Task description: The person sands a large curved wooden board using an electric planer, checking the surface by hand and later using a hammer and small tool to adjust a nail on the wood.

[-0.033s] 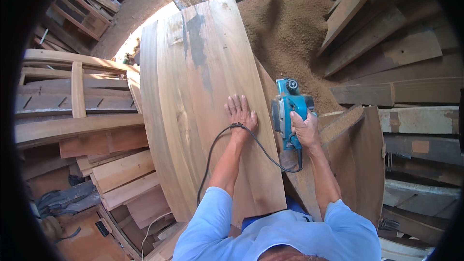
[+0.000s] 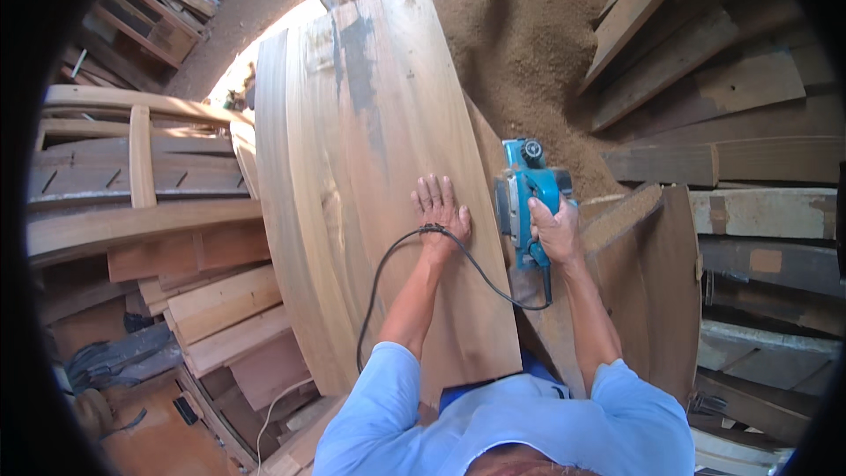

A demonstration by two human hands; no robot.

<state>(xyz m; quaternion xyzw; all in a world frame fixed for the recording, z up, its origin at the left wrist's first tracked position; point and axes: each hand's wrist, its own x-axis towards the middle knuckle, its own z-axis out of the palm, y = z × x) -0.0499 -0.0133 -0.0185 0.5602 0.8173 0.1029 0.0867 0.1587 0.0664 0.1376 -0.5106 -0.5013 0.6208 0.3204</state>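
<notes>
Left hand [image 2: 439,214] is spread on the board [image 2: 397,145], right hand [image 2: 559,234] grips the planer [image 2: 522,183], prob edge planing, so steady pressure's needed next.

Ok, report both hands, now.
Left hand: open, flat on the wooden panel.
Right hand: closed, holding the teal power planer by its handle.

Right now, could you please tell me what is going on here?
A person's right hand grips a teal power planer at the right edge of a large wooden panel; whether it touches is unclear. The left hand lies flat on the panel, the planer's black cord crossing that wrist. Sawdust covers the ground beyond.
</notes>
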